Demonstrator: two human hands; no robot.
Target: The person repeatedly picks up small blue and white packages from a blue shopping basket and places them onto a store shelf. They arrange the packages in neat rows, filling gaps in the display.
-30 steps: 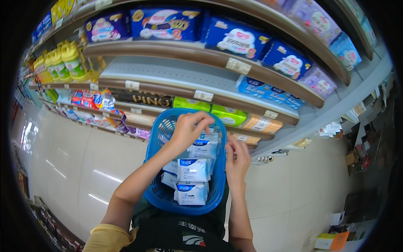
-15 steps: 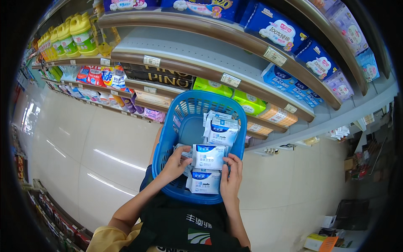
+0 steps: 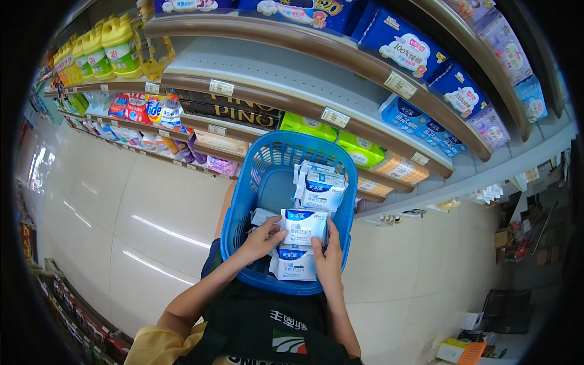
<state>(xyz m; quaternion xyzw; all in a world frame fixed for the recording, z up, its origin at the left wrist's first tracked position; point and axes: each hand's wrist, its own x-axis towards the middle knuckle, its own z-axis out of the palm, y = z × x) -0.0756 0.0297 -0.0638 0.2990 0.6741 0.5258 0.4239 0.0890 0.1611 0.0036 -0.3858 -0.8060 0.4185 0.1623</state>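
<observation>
A white and blue pack of sanitary pads (image 3: 305, 229) is held between my two hands over a blue plastic basket (image 3: 230, 226). My left hand (image 3: 261, 239) grips its left edge, with the thumb at the lower corner. On the opposite edge, my right hand (image 3: 328, 252) has its thumb on the front and its fingers along the side. Below it in the basket lies a matching pack (image 3: 293, 266). Several more packs (image 3: 322, 190) stand together at the basket's far right. Behind my left fingers, another white pack (image 3: 263, 215) is partly hidden.
Ahead runs a curved store shelf (image 3: 255, 91) with brown edges and price tags. It carries blue packs (image 3: 406, 47), green packs (image 3: 364, 149) and, at the left, yellow jugs (image 3: 120, 48). The tiled floor (image 3: 152, 201) spreads to both sides. Boxes (image 3: 453, 351) sit at the lower right.
My right hand has shifted slightly left, and its thumb now presses the pack's lower front. The left fingers have moved up and in against its left edge. The pack has moved only slightly.
</observation>
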